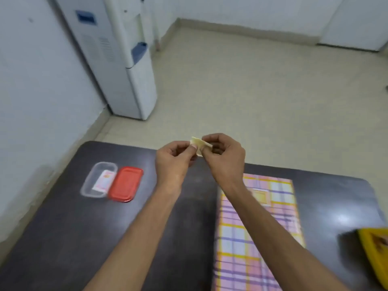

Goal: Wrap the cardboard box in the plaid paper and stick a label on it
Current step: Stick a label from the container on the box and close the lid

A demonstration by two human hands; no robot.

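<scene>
Plaid-wrapped box [260, 234] lies on the dark worktop [63, 238] beneath my right forearm, one label [261, 197] seemingly stuck on. Above it, my left hand [174, 159] and right hand [224, 156] pinch a pale label slip [198, 142] between fingertips, probably peeling its backing.

Running off the bottom edge: the plaid-wrapped box [260, 238], near end unseen, far-left part crossed and covered by the right forearm [273, 227]. Hiding most of the small pale slip [199, 141] behind the pinching fingertips of the left hand [174, 158] and right hand [225, 156]; print, if any, too small to tell. Being cut by the right edge: a yellow object [375, 248] at the table's [63, 238] right side, blurred, kind unclear. Blurring the card [104, 181] inside the clear tub [98, 179] near the far-left corner; markings unreadable. Losing the table's near corners past the frame.
</scene>
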